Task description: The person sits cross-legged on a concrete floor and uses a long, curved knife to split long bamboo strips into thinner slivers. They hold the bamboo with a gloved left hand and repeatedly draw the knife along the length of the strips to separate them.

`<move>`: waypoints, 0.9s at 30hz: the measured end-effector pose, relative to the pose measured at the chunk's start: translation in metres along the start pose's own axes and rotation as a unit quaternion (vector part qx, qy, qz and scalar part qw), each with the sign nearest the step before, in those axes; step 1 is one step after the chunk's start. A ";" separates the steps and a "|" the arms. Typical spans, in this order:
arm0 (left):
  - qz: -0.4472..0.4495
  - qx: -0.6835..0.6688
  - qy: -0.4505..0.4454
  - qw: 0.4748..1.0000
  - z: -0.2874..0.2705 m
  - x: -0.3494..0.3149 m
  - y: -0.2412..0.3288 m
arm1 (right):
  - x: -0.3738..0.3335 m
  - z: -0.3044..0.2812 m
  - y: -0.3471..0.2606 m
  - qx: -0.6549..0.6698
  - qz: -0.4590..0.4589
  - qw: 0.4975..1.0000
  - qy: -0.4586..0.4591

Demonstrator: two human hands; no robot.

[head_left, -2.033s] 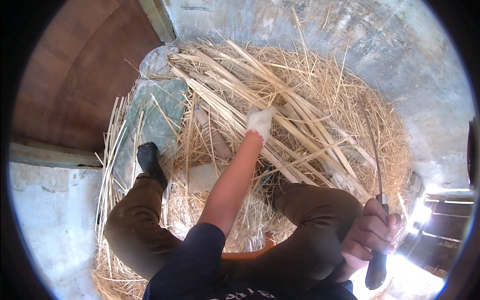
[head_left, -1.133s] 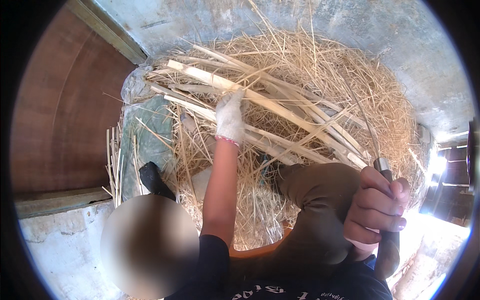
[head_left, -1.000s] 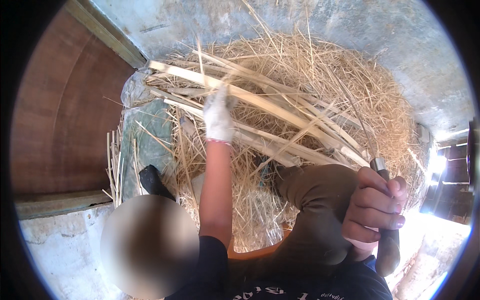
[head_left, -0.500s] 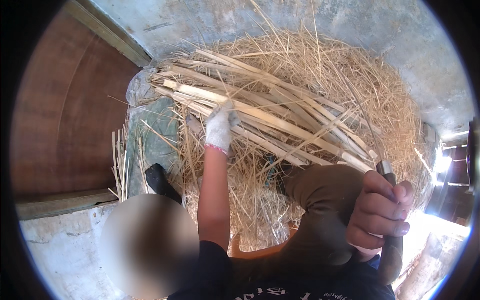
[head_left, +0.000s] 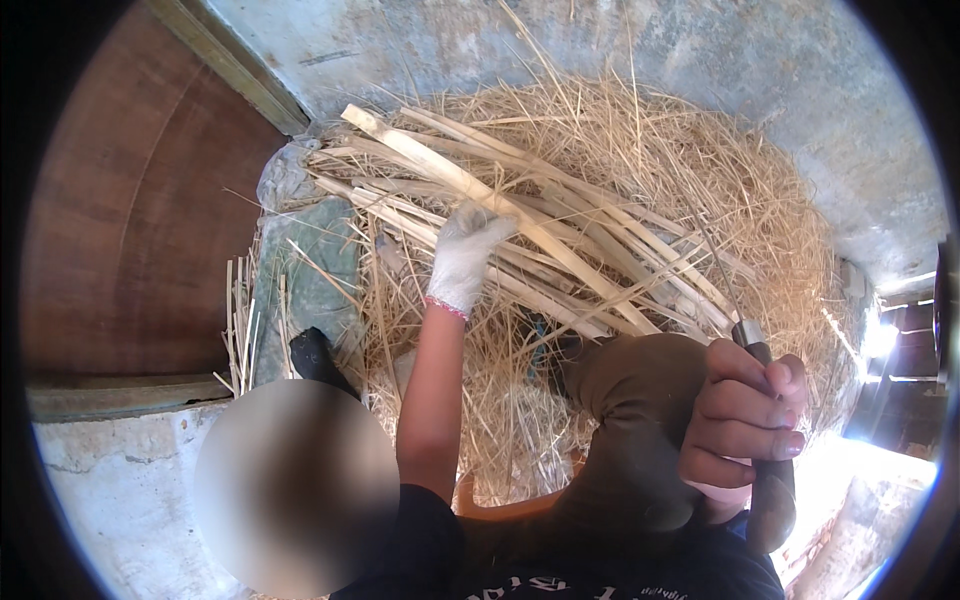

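My left hand [head_left: 465, 255] wears a white glove and reaches forward into a bundle of long pale split strips [head_left: 520, 215], its fingers closed around several of them. The strips lie across a big heap of dry straw [head_left: 680, 170]. My right hand [head_left: 745, 420], bare, is close to the camera above my right knee. It grips the dark handle of a knife [head_left: 760, 470], whose thin blade points up and away over the straw.
A brown wooden door [head_left: 130, 210] stands at the left, with a grey concrete wall [head_left: 700, 50] behind the heap. A grey-green sack [head_left: 310, 270] lies under the straw's left edge, loose sticks [head_left: 240, 330] beside it. My black shoe [head_left: 315, 355] rests below it. Bright daylight at right.
My gloved left hand has shifted along the bundle and drawn the strips slightly toward me and to the left. The right hand with the knife has stayed almost still.
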State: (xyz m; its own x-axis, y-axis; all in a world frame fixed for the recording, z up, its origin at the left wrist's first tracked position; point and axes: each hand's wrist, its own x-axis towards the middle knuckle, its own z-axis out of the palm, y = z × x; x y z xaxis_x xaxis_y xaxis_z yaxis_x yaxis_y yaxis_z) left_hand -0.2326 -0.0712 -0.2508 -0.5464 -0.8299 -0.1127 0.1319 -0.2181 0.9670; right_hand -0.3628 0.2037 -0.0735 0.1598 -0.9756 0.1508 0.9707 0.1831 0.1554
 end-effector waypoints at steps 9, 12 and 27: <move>-0.002 -0.008 0.043 0.999 -0.005 0.011 -0.020 | -0.002 0.000 -0.005 -0.006 0.000 1.000 -0.001; 0.007 0.029 0.042 0.999 -0.020 0.019 -0.031 | -0.002 0.002 -0.006 -0.008 0.012 1.000 -0.005; -0.074 0.765 0.180 0.614 0.000 0.009 -0.003 | -0.003 -0.001 -0.011 -0.012 0.018 1.000 -0.016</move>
State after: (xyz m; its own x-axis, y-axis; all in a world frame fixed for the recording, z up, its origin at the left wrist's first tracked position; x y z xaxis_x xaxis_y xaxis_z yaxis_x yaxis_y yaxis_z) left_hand -0.2379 -0.0777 -0.2545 -0.2052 -0.9787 -0.0020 -0.9787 0.2052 -0.0089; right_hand -0.3738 0.2045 -0.0763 0.1899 -0.9638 0.1870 0.9683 0.2154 0.1265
